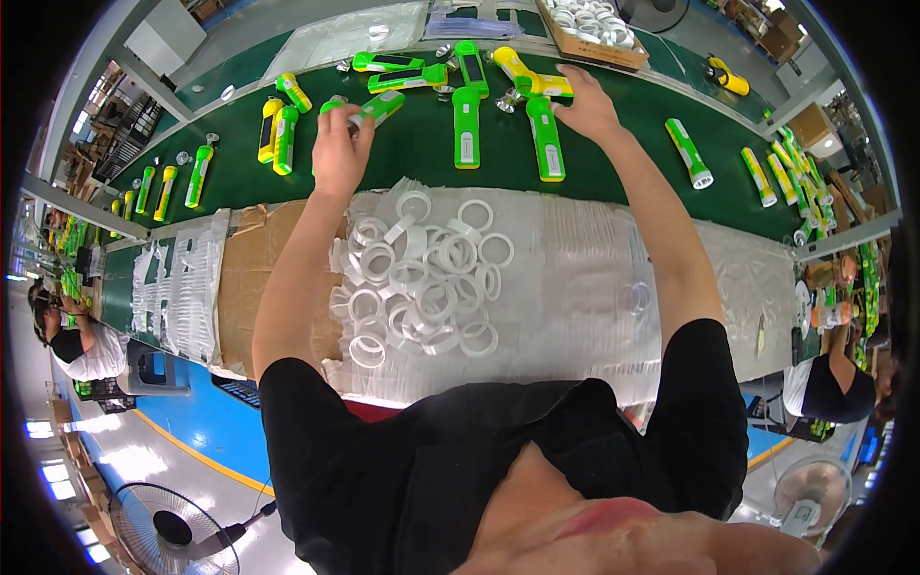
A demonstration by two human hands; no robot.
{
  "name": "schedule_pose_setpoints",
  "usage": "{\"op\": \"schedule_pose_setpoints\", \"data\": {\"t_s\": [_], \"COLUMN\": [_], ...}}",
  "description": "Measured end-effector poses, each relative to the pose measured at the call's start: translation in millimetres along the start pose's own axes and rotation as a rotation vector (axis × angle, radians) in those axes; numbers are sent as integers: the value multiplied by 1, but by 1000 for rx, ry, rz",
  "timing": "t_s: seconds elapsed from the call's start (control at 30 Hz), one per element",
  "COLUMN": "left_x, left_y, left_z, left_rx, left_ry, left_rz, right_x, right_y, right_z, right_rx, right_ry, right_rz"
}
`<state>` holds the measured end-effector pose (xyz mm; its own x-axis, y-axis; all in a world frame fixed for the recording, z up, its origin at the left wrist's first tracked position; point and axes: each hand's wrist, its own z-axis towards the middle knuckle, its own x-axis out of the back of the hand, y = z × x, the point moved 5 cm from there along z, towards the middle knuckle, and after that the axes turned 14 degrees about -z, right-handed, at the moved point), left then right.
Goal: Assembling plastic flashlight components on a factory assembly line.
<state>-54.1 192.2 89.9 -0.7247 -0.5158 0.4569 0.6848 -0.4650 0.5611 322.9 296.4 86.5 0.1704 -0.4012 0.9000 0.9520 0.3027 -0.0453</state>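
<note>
My left hand (341, 151) is closed around a green flashlight (385, 107), its body sticking out to the right of my fingers. Part of another green piece shows behind those fingers. At the right, my right hand (590, 107) has its thumb and fingers around the end of a yellow flashlight (550, 86). Just below it lies a green flashlight (544, 140), near my thumb. Between my hands, another green flashlight (467, 129) lies lengthwise on the green belt (613, 172). A shiny reflector (506, 102) rests beside the yellow flashlight.
A heap of white rings (436, 297) lies on the plastic-covered ledge in front of me. More flashlights lie left and right along the belt. A cardboard box (596, 46) of white parts stands at the far side. Co-workers sit at both sides; fans stand behind.
</note>
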Motion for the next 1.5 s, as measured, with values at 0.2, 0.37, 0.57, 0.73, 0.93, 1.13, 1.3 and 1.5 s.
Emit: {"op": "schedule_pose_setpoints", "data": {"t_s": [0.2, 0.37, 0.57, 0.73, 0.93, 1.13, 1.3, 1.5], "left_x": [-25, -38, -98, -119, -101, -74, -79, -85], "left_y": [-53, 4, 81, 182, 227, 294, 310, 326], "left_z": [-8, 14, 4, -39, -90, -129, -164, -172], "left_rx": [57, 86, 388, 819, 718, -156, -429, -726], "left_ry": [-350, -321, -368, -591, -616, -712, -798, -789], "left_rz": [41, -255, -985, -1405, -1187, -1008, -830, -782], "right_x": [-64, -34, 72, 124, 149, 138, 140, 147], "right_y": [7, 20, -12, -46, -59, -91, -105, -102], "right_z": [54, 49, -20, -125, -224, -308, -353, -376], "right_rx": [113, 117, 69, 16, -217, -282, -392, -494], "right_ry": [-328, 58, 343, 340, 55, -231, -267, -229], "right_rz": [74, -7, 150, 266, 457, 1267, 1452, 1577]}}
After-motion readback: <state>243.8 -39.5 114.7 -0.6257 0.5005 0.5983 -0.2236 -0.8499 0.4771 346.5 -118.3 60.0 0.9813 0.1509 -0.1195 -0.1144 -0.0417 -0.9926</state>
